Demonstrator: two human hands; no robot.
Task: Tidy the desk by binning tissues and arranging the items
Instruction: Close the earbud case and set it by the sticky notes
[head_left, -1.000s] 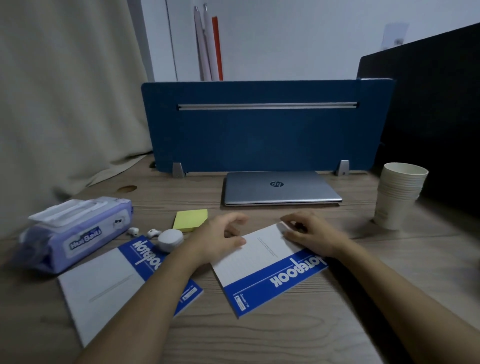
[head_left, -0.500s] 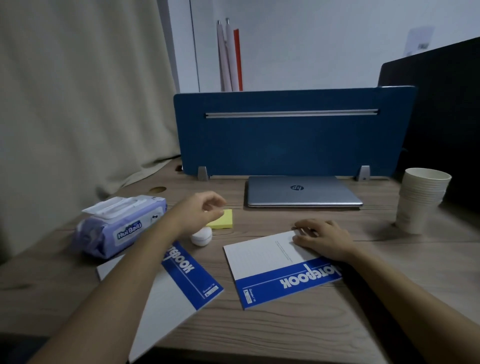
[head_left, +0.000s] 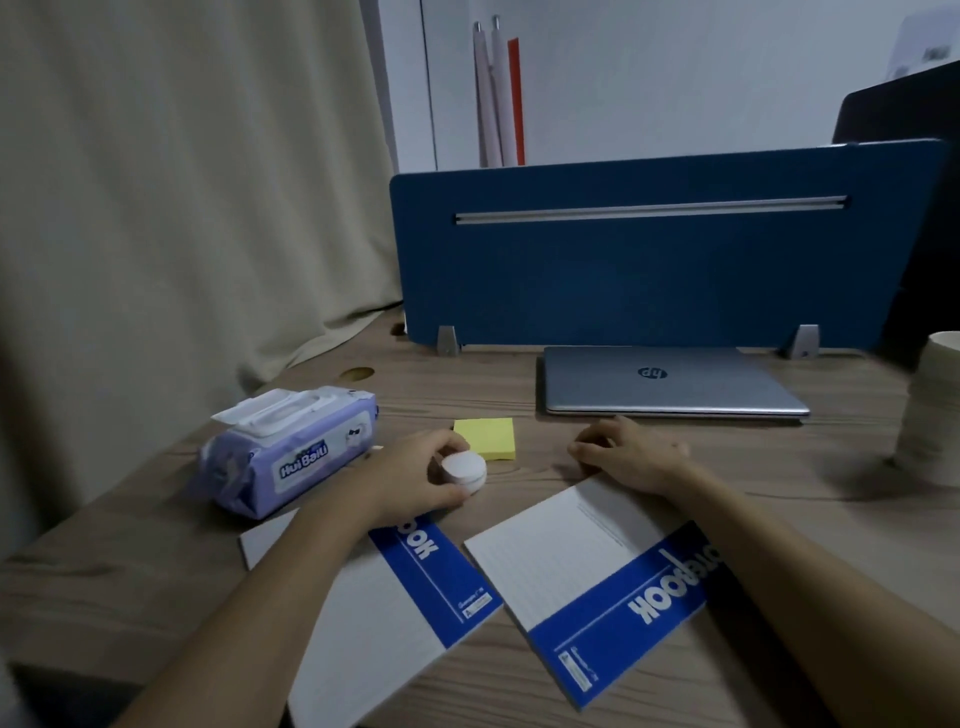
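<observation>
Two notebooks lie nearest on the desk (head_left: 130, 561): left notebook (head_left: 410, 587) under the left forearm, right notebook (head_left: 587, 577) at its 3 o'clock, apart. Left hand (head_left: 415, 480) grips a small white round case (head_left: 464, 469). Right hand (head_left: 628, 457) rests loosely curled on the desk, holding nothing, at the right notebook's 12 o'clock edge. Yellow sticky pad (head_left: 485, 438) touches the case at 1 o'clock. Wipes pack (head_left: 291, 449) at the left hand's 9 o'clock. Closed laptop (head_left: 670, 382) farther back, cup stack (head_left: 932, 415) at 3 o'clock, blue divider (head_left: 649, 275) behind.
</observation>
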